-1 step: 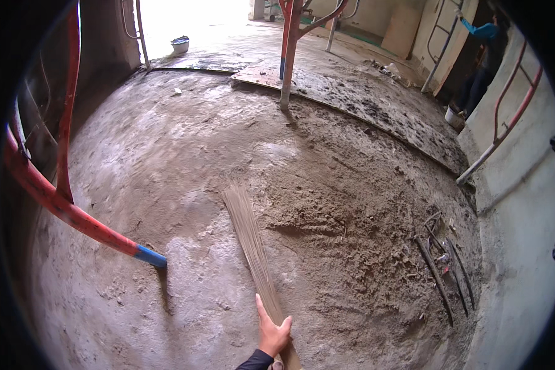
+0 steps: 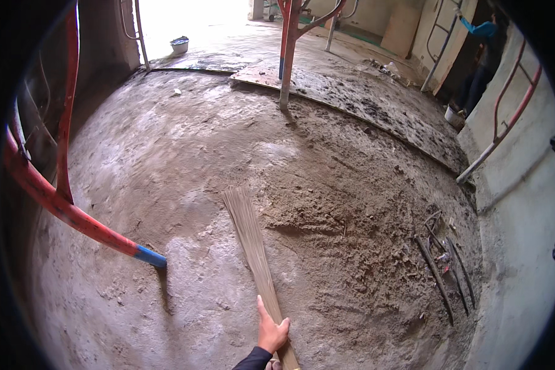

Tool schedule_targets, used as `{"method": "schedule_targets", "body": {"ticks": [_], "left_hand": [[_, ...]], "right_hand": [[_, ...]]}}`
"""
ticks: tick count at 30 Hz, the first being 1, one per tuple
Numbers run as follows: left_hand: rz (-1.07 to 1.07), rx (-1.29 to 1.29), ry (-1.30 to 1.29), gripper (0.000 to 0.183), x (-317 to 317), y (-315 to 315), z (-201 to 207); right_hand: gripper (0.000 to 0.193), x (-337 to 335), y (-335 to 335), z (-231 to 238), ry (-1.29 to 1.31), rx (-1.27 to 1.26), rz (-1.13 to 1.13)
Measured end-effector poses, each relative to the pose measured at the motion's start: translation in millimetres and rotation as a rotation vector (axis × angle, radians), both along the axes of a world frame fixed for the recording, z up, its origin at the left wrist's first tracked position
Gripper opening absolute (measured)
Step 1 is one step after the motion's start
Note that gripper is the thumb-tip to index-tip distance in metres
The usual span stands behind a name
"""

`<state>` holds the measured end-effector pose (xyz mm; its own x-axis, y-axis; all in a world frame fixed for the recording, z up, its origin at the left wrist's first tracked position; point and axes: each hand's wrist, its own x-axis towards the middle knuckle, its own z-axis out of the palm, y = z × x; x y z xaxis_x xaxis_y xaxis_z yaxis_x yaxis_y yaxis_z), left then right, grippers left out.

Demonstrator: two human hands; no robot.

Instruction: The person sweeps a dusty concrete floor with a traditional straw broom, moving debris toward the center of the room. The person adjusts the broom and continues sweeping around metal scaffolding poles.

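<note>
A broom (image 2: pixel 251 237) of thin pale-brown sticks slants up from the lower edge, its spread tips down at the rough, dirty floor. My left hand (image 2: pixel 272 333), in a dark sleeve, is closed round its lower part, one finger stretched along the sticks. A small patch of skin shows below that wrist, beside the broom's butt; whether it belongs to my right hand is unclear, as the edge cuts it off. Right of the broom lies a spread of loose brown dirt (image 2: pixel 357 246), crumbly and partly heaped.
At left, a red scaffold frame (image 2: pixel 98 225) ends in a blue foot. Another scaffold post (image 2: pixel 285 86) stands ahead beside a dirt-strewn board (image 2: pixel 351 108). Dark rods (image 2: pixel 435 277) lie near the right wall (image 2: pixel 518 246). A bucket (image 2: pixel 179 44) stands far left; a person in blue (image 2: pixel 484 32) is far right.
The broom's tips have drawn slightly toward me and fanned out a little. My left hand has shifted very slightly left, its grip unchanged.
</note>
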<state>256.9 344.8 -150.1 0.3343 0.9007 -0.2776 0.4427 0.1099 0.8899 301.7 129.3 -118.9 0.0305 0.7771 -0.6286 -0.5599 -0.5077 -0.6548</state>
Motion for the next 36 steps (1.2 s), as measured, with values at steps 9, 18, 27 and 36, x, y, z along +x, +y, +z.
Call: {"method": "schedule_targets", "body": {"ticks": [9, 18, 27, 36], "left_hand": [[-0.285, -0.127, 0.255, 0.106, 159.5, 38.8, -37.3], [-0.765, -0.097, 0.107, 0.102, 308.0, 7.4, -31.1], [-1.014, -0.202, -0.236, 0.111, 293.1, -117.1, 52.5], [-0.681, -0.404, -0.518, 0.114, 120.8, -45.7, 57.5]], "right_hand": [[0.017, 69.5, 39.3, -10.7, 0.191, -0.206, -0.47], [0.028, 121.3, 56.1, -0.6, 0.131, -0.213, -0.855], [0.028, 127.5, -7.7, 60.8, -0.229, -0.169, -0.98], [0.027, 79.2, 27.6, 71.3, -0.109, 0.056, -0.662]]}}
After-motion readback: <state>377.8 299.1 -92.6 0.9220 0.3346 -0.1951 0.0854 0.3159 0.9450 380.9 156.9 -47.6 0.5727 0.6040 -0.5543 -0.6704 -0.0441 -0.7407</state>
